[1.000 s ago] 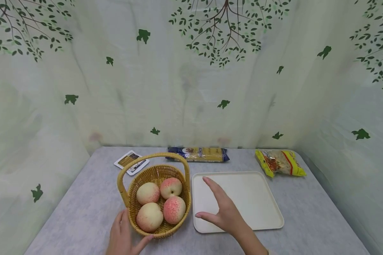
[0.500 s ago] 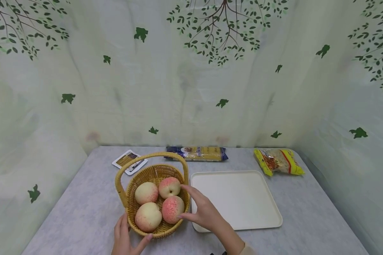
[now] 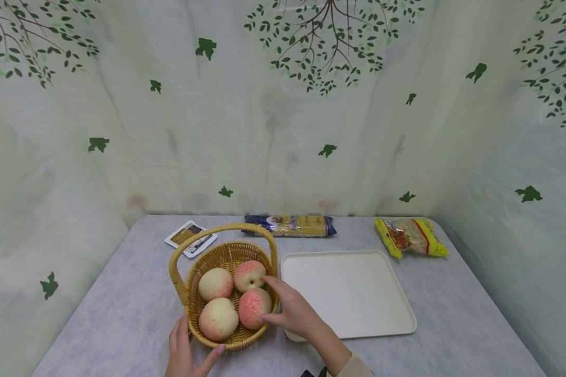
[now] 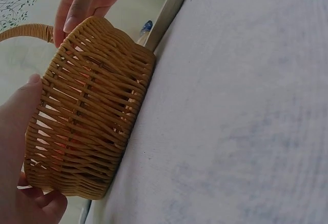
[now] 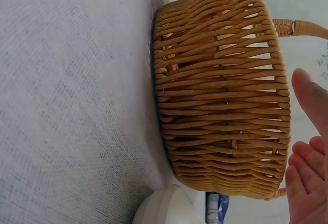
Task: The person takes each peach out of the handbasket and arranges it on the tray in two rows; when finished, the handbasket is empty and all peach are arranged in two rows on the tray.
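Several peaches, among them a pink-speckled peach (image 3: 255,309), lie in a wicker basket (image 3: 234,253) with a tall handle (image 3: 226,228). My left hand (image 3: 184,351) holds the basket at its near left side, the thumb at the front rim and the fingers along the wall. Over the right rim reaches my right hand (image 3: 294,311), thumb and fingers spread about the pink-speckled peach. Its thumb tip is at that peach's lower right, and its fingertips are near the upper right peach (image 3: 250,276). In the right wrist view the peaches are mostly hidden behind the weave.
A white tray (image 3: 349,293) lies right of the basket. Behind stand a blue and yellow packet (image 3: 292,226) and a yellow packet (image 3: 411,238). A white flat package (image 3: 188,235) lies behind the basket at the left. A leaf-printed curtain (image 3: 283,131) surrounds the table (image 3: 457,314).
My right hand has moved left from above the tray to the right side of the basket, around the pink-speckled peach. The left hand stays at the basket. The head view has shifted slightly.
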A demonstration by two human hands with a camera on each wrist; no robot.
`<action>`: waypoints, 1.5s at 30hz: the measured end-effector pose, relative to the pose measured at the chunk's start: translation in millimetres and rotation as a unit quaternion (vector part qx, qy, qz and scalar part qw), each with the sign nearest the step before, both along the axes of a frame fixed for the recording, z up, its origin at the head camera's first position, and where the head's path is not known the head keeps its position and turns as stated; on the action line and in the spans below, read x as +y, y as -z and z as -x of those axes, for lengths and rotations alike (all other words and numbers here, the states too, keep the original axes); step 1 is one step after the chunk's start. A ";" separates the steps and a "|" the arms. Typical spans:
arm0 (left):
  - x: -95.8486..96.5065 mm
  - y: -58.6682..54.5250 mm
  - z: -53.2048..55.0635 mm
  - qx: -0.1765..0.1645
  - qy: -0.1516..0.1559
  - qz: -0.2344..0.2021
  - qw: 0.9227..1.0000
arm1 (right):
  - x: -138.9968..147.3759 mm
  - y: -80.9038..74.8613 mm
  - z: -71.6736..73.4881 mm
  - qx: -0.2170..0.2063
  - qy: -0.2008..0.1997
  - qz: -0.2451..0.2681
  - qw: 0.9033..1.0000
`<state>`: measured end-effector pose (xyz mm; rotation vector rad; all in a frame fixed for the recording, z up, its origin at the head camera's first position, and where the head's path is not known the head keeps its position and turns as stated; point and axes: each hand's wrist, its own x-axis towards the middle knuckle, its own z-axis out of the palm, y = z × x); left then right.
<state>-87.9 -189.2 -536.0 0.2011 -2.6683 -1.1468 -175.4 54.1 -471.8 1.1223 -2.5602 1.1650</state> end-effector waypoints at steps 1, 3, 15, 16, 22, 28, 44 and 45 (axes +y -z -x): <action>2.7 -5.7 -1.7 0.009 -0.003 0.003 1.000 | -0.6 0.5 0.7 -0.001 0.000 -0.004 1.000; 6.9 -17.6 -5.3 0.015 0.007 -0.017 1.000 | -1.9 2.0 2.4 -0.001 -0.002 -0.013 1.000; 11.0 -35.3 -7.3 -0.034 0.017 -0.048 0.998 | -4.6 -2.6 12.1 -0.033 -0.015 -0.081 0.996; 10.9 -35.9 -6.9 -0.037 0.019 -0.051 0.998 | -4.9 -4.2 12.8 -0.036 -0.018 -0.087 0.995; 11.5 -33.2 -6.1 -0.028 0.018 -0.072 0.997 | -7.7 -9.7 17.1 -0.039 -0.028 -0.123 0.991; 5.3 -7.7 0.1 -0.025 0.000 -0.069 0.997 | -11.4 -12.8 19.4 -0.039 -0.033 -0.144 0.988; 10.1 -21.3 -3.8 -0.022 0.005 -0.072 0.997 | -20.1 -10.3 20.6 -0.033 -0.050 -0.121 0.991; 11.3 -25.5 -4.8 -0.019 0.009 -0.078 0.997 | -20.4 -9.1 20.6 -0.029 -0.047 -0.119 0.991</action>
